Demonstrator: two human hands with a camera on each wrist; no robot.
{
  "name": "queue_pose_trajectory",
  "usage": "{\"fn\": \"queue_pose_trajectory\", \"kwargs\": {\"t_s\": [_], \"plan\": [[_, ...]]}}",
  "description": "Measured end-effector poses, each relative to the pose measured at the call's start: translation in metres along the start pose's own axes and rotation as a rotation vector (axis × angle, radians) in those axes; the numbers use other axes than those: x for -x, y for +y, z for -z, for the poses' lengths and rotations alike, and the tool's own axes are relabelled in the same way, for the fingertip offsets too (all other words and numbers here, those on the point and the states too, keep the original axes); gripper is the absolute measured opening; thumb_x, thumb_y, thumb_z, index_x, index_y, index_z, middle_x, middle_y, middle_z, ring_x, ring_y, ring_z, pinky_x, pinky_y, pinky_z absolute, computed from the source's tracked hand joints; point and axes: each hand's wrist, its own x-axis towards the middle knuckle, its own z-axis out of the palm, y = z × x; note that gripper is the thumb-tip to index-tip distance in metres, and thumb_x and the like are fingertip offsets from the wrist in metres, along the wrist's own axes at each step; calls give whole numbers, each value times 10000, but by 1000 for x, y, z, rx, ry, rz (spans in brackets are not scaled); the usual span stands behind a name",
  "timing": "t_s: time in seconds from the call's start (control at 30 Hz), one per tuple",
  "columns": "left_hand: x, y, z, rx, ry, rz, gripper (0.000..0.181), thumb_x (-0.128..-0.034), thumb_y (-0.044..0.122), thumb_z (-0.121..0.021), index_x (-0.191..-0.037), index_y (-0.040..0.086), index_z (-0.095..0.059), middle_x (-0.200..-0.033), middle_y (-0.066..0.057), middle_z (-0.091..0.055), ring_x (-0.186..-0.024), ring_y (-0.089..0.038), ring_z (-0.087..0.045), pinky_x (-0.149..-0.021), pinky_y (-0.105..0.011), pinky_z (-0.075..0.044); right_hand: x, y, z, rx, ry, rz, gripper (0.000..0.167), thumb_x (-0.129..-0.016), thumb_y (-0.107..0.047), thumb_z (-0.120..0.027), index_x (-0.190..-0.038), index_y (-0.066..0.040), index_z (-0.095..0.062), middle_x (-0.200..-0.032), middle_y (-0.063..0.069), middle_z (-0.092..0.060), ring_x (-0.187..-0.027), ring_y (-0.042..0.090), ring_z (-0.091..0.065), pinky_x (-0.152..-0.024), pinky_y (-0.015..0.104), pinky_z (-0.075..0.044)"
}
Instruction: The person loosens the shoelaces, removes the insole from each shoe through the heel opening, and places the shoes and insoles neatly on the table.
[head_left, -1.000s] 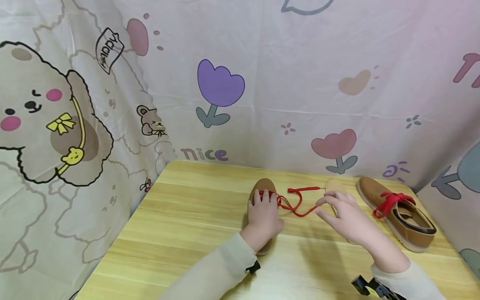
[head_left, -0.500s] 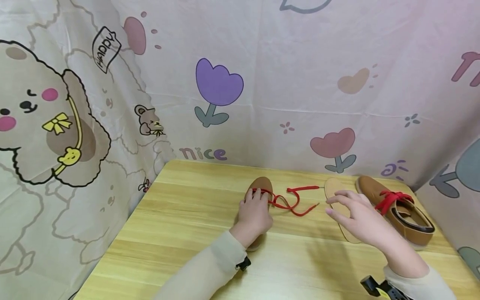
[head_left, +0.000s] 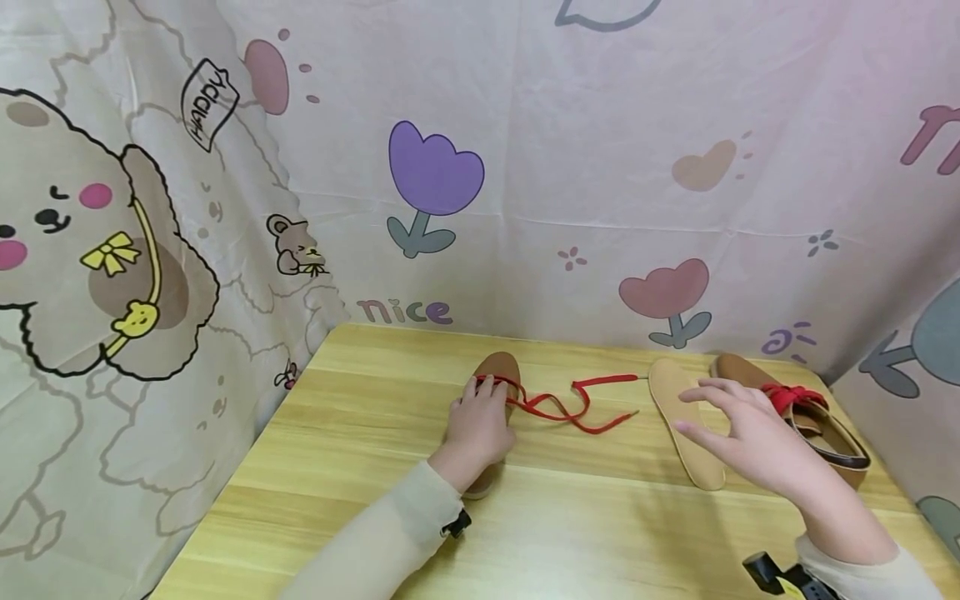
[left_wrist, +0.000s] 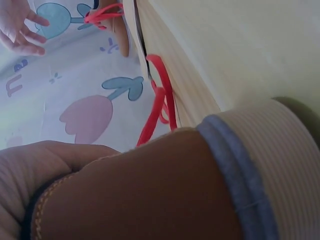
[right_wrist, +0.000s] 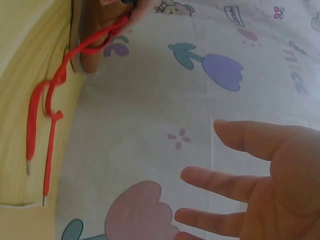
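Observation:
A brown leather shoe [head_left: 501, 365] with a pale sole lies left of the table's middle. Over its laced part my left hand [head_left: 476, 429] holds it from above, hiding most of the upper. The left wrist view gives a close look at the shoe's brown side [left_wrist: 140, 195] and stitching, with the hand [left_wrist: 30, 170] around it. Loose red laces [head_left: 609, 380] trail rightward from the shoe across the table. My right hand [head_left: 738, 429], fingers spread and nothing held, hovers over a tan insole [head_left: 697, 458]; the right wrist view shows its palm and fingers [right_wrist: 225, 182] apart.
A second brown shoe [head_left: 738, 368], its red laces tied in a bow [head_left: 795, 397], stands at the table's right side, partly behind my right hand. The wood-grain table [head_left: 360, 433] meets a printed cloth backdrop [head_left: 540, 275] at the back and left.
My left hand has shifted left with the shoe, drawing the laces along. My right hand has moved right, away from the lace end, to above the insole.

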Motion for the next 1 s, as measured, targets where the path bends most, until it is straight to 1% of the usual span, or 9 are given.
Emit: {"fn": "queue_pose_trajectory", "kwargs": {"t_s": [0.13,0.33,0.47,0.63,0.83,1.0], "plan": [[-1,-9,4,-12,-2,12,677,-866,212,-682,-1496,94,-465,-1577,-146,-366,-1458,-405,-268,-1103,-584,-333,3,5,3,-2,2,-15,520,-934,-446,-691,-1294,-77,-624,-1467,309,-386,-1290,584,-276,-893,754,-285],[-4,-28,8,-24,7,44,700,-852,231,-721,-1490,84,-472,-1570,-149,-378,-1446,-407,-289,-1084,-580,-357,6,17,8,9,-10,-30,604,-924,-475,-694,-1349,-60,-583,-1487,325,-353,-1283,592,-256,-851,755,-302],[-7,-40,11,-20,10,60,701,-860,239,-728,-1491,76,-470,-1569,-161,-378,-1443,-416,-289,-1076,-594,-360,7,26,11,20,-7,-41,658,-916,-479,-702,-1379,-35,-552,-1482,344,-346,-1267,612,-265,-862,758,-291],[-9,-59,14,-29,20,75,689,-859,232,-718,-1482,64,-478,-1557,-175,-392,-1430,-429,-304,-1061,-611,-370,7,34,14,25,-12,-66,724,-908,-505,-701,-1421,-31,-509,-1490,328,-347,-1286,629,-258,-895,778,-265],[-9,-78,21,-20,29,89,689,-852,218,-699,-1478,40,-474,-1543,-200,-403,-1415,-442,-320,-1040,-626,-388,6,39,18,4,-23,-75,769,-904,-500,-707,-1460,-25,-469,-1513,330,-322,-1322,637,-217,-921,800,-221],[-9,-97,25,-19,39,93,699,-857,232,-703,-1479,20,-465,-1538,-227,-398,-1404,-459,-324,-1041,-631,-386,7,44,22,2,-48,-112,814,-926,-516,-670,-1507,-17,-396,-1542,342,-262,-1345,643,-156,-917,819,-202]]}}
